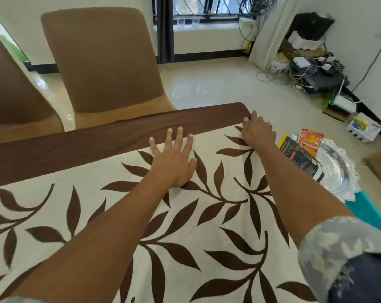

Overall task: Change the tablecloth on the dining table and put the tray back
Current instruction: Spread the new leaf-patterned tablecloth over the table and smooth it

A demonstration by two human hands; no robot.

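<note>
Fingers (179, 137) of your left hand (174, 162): straight, spread, pressed flat on the tablecloth (185, 237) where the leaf print meets the brown border (119, 136). Holding nothing.

Right hand (258, 132): at the far right corner of the cloth, fingers curled over the edge. It reads as a grip on the fabric there. The fingertips drop out of sight below the edge, so how firm the hold is cannot be told.

Cloth: cream with brown leaves, lying spread over the whole top in view. No bare tabletop shows. The surface looks mostly flat, and the border runs straight along the far side, in front of the two brown chairs (106, 62).

Tray (350, 178): clear, with a scalloped rim, off the table to your right, resting on a teal surface (366, 211). It carries a black box (301, 158) and an orange packet (311, 142).

Progress, as a judgement: the new cloth looks to be on, and you are at the squaring and smoothing stage. Left to do: finish this corner, check the near side, which is out of view, then lift the tray back onto the cloth.
</note>
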